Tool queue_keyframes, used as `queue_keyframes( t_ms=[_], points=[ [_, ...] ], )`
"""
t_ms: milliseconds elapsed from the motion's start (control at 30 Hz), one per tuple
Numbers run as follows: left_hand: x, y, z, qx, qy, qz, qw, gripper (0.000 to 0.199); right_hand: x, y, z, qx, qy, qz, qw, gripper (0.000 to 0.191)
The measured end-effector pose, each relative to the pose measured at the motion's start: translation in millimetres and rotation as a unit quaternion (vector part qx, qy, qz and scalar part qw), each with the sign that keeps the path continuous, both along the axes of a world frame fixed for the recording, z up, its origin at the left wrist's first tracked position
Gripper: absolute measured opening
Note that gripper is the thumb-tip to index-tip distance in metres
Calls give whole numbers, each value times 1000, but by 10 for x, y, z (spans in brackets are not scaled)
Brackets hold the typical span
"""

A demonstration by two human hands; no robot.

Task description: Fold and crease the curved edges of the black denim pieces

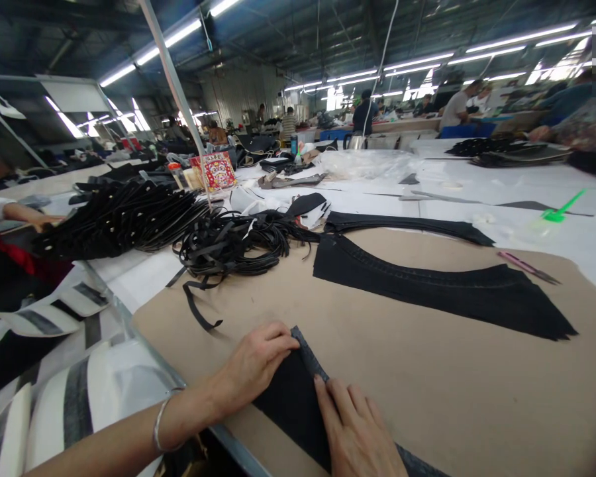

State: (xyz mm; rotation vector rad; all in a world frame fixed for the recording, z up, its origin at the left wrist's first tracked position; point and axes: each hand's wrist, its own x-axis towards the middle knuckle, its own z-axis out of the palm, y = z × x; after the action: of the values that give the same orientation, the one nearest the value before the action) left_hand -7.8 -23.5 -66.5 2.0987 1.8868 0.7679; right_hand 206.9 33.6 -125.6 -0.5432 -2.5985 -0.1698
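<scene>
A black fabric panel [298, 404] lies on the tan board at the near table edge, with a narrow dark grey strip [310, 358] along its upper edge. My left hand [258, 361], wearing a silver bangle, pinches the panel's far corner where the strip ends. Flat along the strip and panel rests my right hand [355, 424], fingers stretched out and thumb tucked alongside. It covers part of the panel, and the strip shows again beyond it at the bottom. Farther back on the board sits a stack of curved black panels [427, 285].
A tangle of black strips [233, 242] lies back left, beside piled black pieces [124, 215]. Pink-handled snips [529, 267] are at right on the tan board [451, 391]. A thin pole [176, 86] rises behind. Another person's hand [34, 215] touches the pile at left.
</scene>
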Motion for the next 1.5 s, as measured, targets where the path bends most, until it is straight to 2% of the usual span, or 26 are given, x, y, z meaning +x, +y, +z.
queue_keyframes(
  t_ms=[133,367,600,733,967,1033,1100,1167,1267,1400,1500],
  points=[
    [-33,-120,-120,17,97,-54,994,39,-6,-10,-31,4,-2,-5,1000,46],
    [-28,-138,-116,-17,166,-68,984,45,-14,-44,-14,-3,-1,-22,1000,41],
    [9,-143,-178,-3,106,5,994,44,-42,-40,45,-25,-15,-27,999,39],
    [-50,-63,-141,25,110,41,993,38,-63,-37,102,-24,-1,-35,999,40],
    [-163,-30,-92,60,269,-81,958,33,-98,-43,149,-23,2,-31,999,38],
    [-161,7,-88,62,249,-76,964,29,-96,-36,150,-26,1,-29,999,36],
    [-157,81,-69,65,175,-35,982,29,-93,-23,161,-42,-5,-29,999,36],
    [-159,178,-26,49,92,1,995,32,-96,-5,183,-83,-17,-35,996,35],
    [-173,318,87,-23,39,-34,998,36,-138,24,235,-170,-28,-62,983,33],
    [-197,454,270,-132,79,-109,982,34,-293,53,344,-250,-20,-123,960,34],
    [-222,542,342,-166,107,-150,969,28,-433,71,459,-295,-25,-164,941,33]
  ],
)
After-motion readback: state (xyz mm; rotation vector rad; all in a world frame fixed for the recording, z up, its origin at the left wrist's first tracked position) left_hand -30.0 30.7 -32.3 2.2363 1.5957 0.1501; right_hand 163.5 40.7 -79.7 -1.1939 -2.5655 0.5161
